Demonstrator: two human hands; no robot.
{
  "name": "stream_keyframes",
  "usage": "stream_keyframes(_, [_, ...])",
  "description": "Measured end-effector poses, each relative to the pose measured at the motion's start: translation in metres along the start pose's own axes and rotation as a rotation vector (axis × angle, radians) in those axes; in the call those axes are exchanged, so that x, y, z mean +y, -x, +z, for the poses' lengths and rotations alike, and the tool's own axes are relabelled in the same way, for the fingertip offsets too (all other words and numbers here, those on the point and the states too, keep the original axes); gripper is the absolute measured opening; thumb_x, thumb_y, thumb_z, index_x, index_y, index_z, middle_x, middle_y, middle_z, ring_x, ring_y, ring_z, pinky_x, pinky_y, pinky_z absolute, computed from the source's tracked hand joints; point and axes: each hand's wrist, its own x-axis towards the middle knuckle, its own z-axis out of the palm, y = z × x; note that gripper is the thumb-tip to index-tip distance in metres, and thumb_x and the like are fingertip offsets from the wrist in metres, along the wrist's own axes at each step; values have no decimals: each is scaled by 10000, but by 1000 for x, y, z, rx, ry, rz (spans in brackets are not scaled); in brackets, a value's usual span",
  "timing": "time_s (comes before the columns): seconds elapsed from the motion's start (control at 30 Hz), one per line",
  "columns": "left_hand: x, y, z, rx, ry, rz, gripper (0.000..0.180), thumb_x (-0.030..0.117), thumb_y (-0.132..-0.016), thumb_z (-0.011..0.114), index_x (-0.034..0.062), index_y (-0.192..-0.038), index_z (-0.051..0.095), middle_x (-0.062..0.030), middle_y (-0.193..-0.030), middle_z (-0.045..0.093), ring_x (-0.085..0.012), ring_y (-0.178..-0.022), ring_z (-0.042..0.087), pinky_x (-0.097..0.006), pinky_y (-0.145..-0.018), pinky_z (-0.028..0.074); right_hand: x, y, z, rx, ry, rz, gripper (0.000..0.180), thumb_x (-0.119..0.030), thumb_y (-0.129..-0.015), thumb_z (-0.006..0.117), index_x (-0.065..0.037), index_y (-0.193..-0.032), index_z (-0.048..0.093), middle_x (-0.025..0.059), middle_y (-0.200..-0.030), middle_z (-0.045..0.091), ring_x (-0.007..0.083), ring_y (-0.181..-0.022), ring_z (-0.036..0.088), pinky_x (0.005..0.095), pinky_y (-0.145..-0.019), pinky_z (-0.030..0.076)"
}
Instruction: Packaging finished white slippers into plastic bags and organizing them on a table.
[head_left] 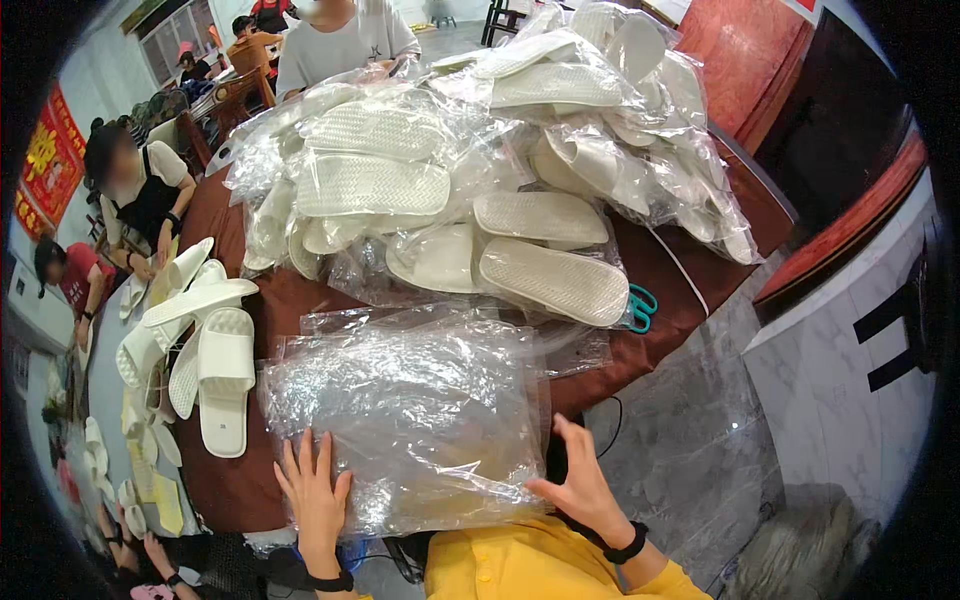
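A stack of clear plastic bags (420, 400) lies flat at the near edge of the brown-covered table. My left hand (315, 487) rests on the stack's lower left corner, fingers spread. At the right edge of the bags, my right hand (582, 475) is held with thumb and fingers apart, the thumb touching or very near the plastic. Nothing shows in either hand. Beyond the bags lie white slippers wrapped in clear plastic (555, 280). Left of the bags is a small heap of unwrapped white slippers (227, 375).
Teal-handled scissors (641, 308) lie beside the wrapped slippers. A tall pile of bagged slippers (375, 185) covers the far side of the brown table (235, 500). Co-workers stand at the far side and along the left, where a grey table (192, 425) holds more slippers.
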Motion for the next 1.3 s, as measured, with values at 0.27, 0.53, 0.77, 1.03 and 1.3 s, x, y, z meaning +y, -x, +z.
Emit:
stream_keyframes(0.27, [13,19,-14,341,-110,47,680,377,-820,679,141,-1417,456,-143,-1535,292,-436,-1433,162,-632,-1136,119,11,-19,29,7,-339,35,815,-68,-844,688,-105,-1513,223,166,-1334,493,183,-979,579,307,-849,490])
stream_keyframes(0.53, [87,34,8,-179,158,582,811,439,-717,748,260,-1438,426,-188,-1544,240,-476,-1421,156,-754,-1063,89,-6,-60,-22,-77,-70,-171,732,-113,-817,659,-4,-1454,315,263,-1190,586,320,-946,622,348,-816,487])
stream_keyframes(0.77, [95,9,27,-106,59,578,916,374,-635,798,319,-1454,390,-192,-1538,241,-485,-1413,156,-758,-1058,67,-2,-131,-63,-273,-58,-128,601,-227,-853,704,20,-1349,472,238,-1106,635,285,-961,649,353,-839,500])
stream_keyframes(1.03, [94,2,26,-151,124,588,882,398,-677,784,333,-1459,382,-151,-1555,214,-455,-1432,130,-740,-1069,54,112,-278,-149,294,-148,185,867,-520,-911,570,108,-1439,289,295,-1430,404,372,-1357,372,436,-1092,316])
stream_keyframes(1.3, [83,8,35,-97,112,590,849,489,-732,738,339,-1475,354,-139,-1553,222,-450,-1426,154,-736,-1064,58,67,-293,-143,144,-818,215,219,-263,-848,719,-92,-970,660,-40,-756,574,66,-564,452,228,-469,312])
